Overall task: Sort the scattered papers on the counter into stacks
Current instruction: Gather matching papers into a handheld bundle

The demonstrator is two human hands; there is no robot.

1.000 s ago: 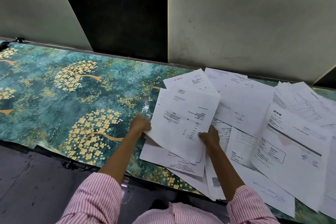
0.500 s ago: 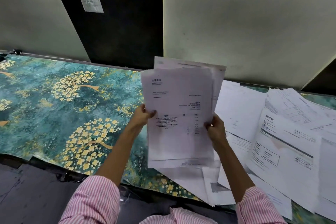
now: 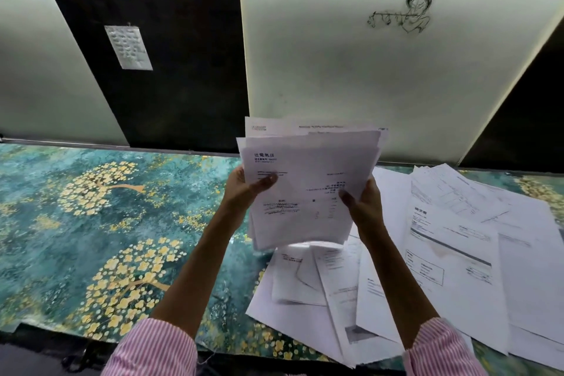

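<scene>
I hold a bundle of several printed white sheets (image 3: 308,189) upright in the air above the counter (image 3: 91,223), its edges uneven. My left hand (image 3: 244,189) grips the bundle's left edge with the thumb across the front page. My right hand (image 3: 363,204) grips the right edge the same way. Below and to the right, many loose papers (image 3: 442,268) lie scattered and overlapping on the counter, some hanging over its front edge.
The counter has a teal covering with yellow blossom trees; its left half shows bare pattern. A wall of pale panels (image 3: 335,55) and a dark panel (image 3: 171,55) rises right behind it. A small note (image 3: 128,47) is pinned on the dark panel.
Both hands lifted the bundle off the scattered pile and raised it upright in front of me. The view tilted upward, showing more wall.
</scene>
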